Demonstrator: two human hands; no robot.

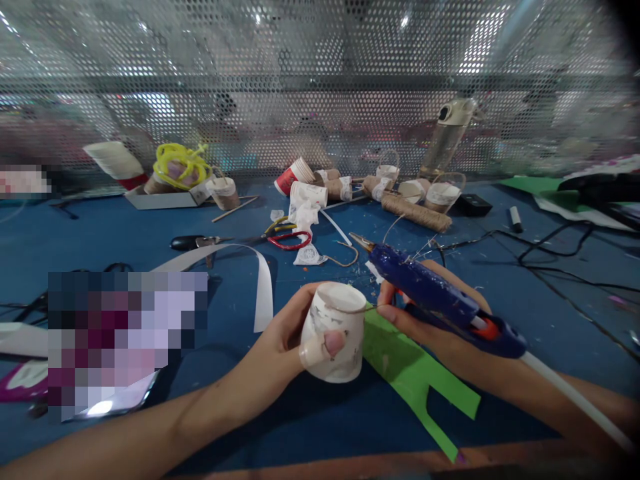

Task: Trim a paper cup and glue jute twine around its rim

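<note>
My left hand (pixel 287 340) is wrapped round a small white paper cup (pixel 336 340), held upside down over the blue table; a plaster is on the thumb. My right hand (pixel 430 320) grips a blue hot glue gun (pixel 440 293), whose nozzle points up and to the left, away from the cup. A white glue stick (pixel 575 400) juts out of the gun's back. A green paper cut-out (pixel 415 380) lies on the table under both hands.
Red-handled scissors (pixel 287 239), a white paper strip (pixel 263 287), several paper cups (pixel 300 177), a twine roll (pixel 415 213), a bottle (pixel 450 133) and yellow cord (pixel 177 167) lie farther back. Black cables (pixel 550 253) run at right. A perforated metal screen (pixel 320 80) closes the back.
</note>
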